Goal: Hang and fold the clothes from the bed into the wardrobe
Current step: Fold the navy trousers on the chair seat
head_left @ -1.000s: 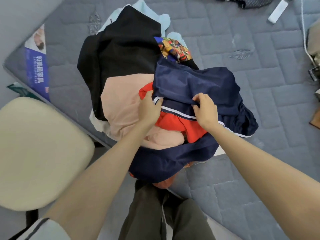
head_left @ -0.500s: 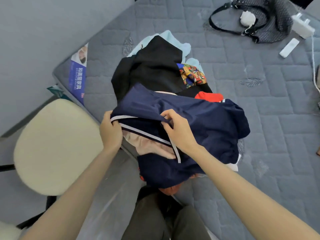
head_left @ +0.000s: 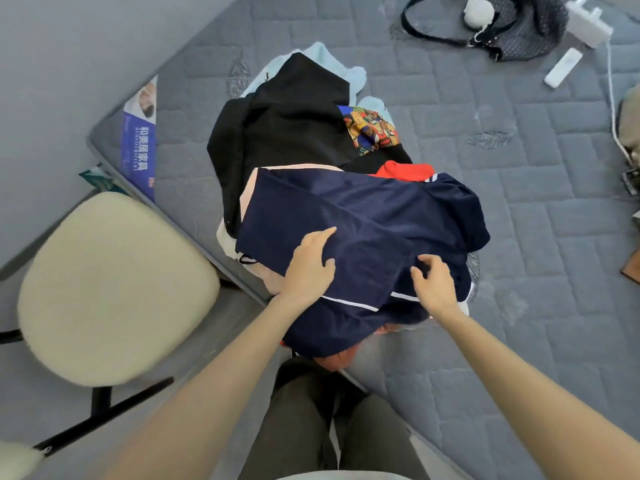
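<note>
Grey mattress (head_left: 519, 209): clothes pile (head_left: 294, 133) at near-left corner, navy garment (head_left: 367, 216) on top, hiding most below. L hand (head_left: 310, 268) flat on it; R hand (head_left: 434, 289) fingers loosely bent, gripping nothing. Cream chair (head_left: 114, 289) beside edge; bag (head_left: 526, 32) far edge.

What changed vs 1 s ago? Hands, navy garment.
Navy garment pulled left and spread over the pink garment and red garment, covering most of both. Left hand released the striped hem, now flat on the garment; right hand also released, fingers curled on the cloth, grip unclear. Black garment unmoved.

a cream chair (head_left: 114, 289), black bag (head_left: 530, 32) and white remote (head_left: 562, 68).
</note>
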Demonstrator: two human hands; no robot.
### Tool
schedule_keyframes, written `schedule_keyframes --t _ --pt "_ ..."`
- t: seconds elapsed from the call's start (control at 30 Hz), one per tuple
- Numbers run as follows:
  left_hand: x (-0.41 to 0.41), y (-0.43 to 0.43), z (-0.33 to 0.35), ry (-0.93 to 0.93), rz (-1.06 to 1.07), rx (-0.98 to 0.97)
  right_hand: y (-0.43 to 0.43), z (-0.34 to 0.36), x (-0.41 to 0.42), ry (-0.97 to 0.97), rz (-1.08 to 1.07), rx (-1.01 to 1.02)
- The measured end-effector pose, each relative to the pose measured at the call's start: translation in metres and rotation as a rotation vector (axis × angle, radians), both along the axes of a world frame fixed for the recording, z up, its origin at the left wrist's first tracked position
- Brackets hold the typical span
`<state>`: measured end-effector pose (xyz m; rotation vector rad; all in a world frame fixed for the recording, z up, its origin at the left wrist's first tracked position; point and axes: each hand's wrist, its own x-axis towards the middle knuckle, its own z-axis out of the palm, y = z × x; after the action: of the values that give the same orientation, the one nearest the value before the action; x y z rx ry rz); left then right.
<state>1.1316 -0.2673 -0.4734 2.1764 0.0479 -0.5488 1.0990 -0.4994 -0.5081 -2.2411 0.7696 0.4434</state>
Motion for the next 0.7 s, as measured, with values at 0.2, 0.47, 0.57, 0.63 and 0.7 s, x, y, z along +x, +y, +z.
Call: schedule_keyframes --t 0.2,0.47,0.57,0.63,0.7 --pt "0.009 -0.077 -0.016 -0.087 -0.398 0.152 -0.053 -0.027 -0.012 0.113 -0.198 0.077" --pt "-0.006 -0.113 -0.065 -0.026 -0.59 0.341 -0.089 -0.066 -0.02 0.121 -0.696 0.532" --pt "-0.012 -0.111 -0.073 -0.067 -0.594 0.359 -0.099 -0.081 -0.021 0.142 -0.704 0.534" --pt "-0.011 -0.11 -0.074 -0.08 -0.587 0.355 -0.104 -0.086 -0.019 0.155 -0.735 0.565" --pt "-0.011 -0.111 -0.074 -0.084 -0.584 0.371 -0.109 -0.088 -0.015 0.173 -0.811 0.634"
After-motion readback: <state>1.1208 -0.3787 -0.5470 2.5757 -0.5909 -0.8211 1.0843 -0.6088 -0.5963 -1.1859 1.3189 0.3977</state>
